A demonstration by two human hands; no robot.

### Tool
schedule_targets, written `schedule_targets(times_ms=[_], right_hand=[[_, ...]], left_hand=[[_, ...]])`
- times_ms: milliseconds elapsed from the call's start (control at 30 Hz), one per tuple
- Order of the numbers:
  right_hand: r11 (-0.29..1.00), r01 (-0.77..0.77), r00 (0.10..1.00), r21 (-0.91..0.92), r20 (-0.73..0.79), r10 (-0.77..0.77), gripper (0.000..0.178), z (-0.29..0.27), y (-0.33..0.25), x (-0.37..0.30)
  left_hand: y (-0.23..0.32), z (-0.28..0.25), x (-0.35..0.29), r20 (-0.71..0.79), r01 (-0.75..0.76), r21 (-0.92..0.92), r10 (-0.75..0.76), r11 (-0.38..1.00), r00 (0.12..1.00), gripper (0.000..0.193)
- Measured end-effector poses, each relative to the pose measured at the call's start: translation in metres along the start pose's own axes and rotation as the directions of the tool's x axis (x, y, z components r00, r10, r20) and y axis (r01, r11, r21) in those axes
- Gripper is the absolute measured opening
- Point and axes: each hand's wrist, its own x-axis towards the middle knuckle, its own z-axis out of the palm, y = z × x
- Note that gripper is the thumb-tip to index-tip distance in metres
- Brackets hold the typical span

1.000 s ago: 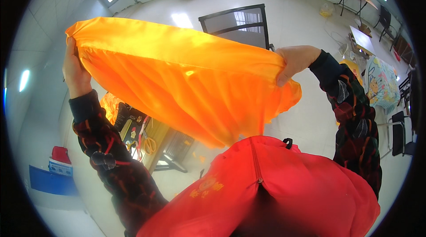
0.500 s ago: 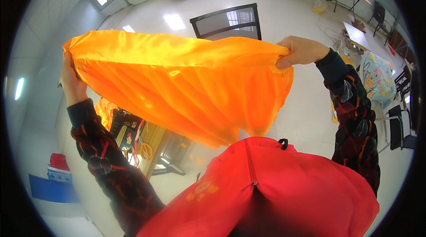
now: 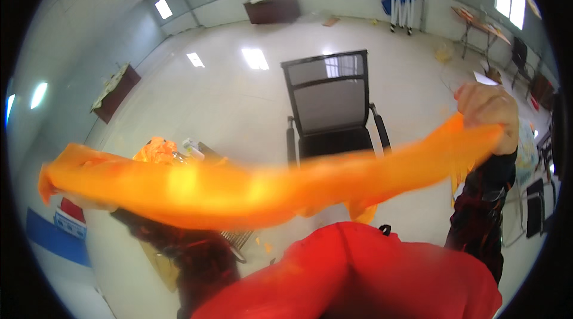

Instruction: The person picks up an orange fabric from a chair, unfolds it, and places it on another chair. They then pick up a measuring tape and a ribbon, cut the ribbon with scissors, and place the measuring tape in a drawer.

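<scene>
A shiny orange satin cloth (image 3: 262, 190) stretches across in front of me, blurred by motion and bunched into a long band. Its right end is gripped by my right hand (image 3: 490, 113), whose fingers are closed over the edge. My left hand (image 3: 89, 201) holds the other end from below and behind; the fabric covers most of its fingers. A short loose piece of the cloth hangs down near the middle, just above my red garment (image 3: 334, 271).
A black mesh office chair (image 3: 328, 104) stands ahead, partly behind the cloth. Past my left arm lies an orange fabric heap (image 3: 158, 150). Dark red desks (image 3: 271, 8) stand by the far walls. On the right are black chairs (image 3: 535, 208) and a folding table (image 3: 480, 23).
The cloth has gone from hanging spread out to a narrow, bunched band. My left hand has moved down and left, my right hand down and right. The view has tilted up.
</scene>
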Motion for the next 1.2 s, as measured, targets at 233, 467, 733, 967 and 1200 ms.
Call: schedule_targets(times_ms=[233,467,733,967,1200], right_hand=[[0.951,-0.091,0.985,0.295,0.167,0.042,0.014,0.127,0.028,0.056],[0.96,-0.238,0.968,0.148,-0.044,0.247,0.018,0.159,0.044,0.047],[0.898,-0.402,0.908,0.18,-0.047,0.416,0.021,0.167,0.057,0.036],[0.79,-0.498,0.851,0.359,0.025,0.525,0.027,0.171,0.075,0.015],[0.611,-0.534,0.808,0.584,0.141,0.571,0.037,0.159,0.087,-0.011]], left_hand=[[0.092,0.102,-0.098,0.742,0.653,-0.524,-0.083,0.547,0.665,0.039],[0.115,0.172,-0.163,0.902,0.912,-0.411,-0.141,0.005,0.408,0.047],[0.113,0.171,-0.184,0.949,0.906,-0.316,-0.11,-0.282,0.297,0.058],[0.116,0.171,-0.189,0.964,0.84,-0.261,-0.087,-0.476,0.25,0.068],[0.105,0.148,-0.183,0.967,0.768,-0.239,-0.076,-0.593,0.242,0.079]])
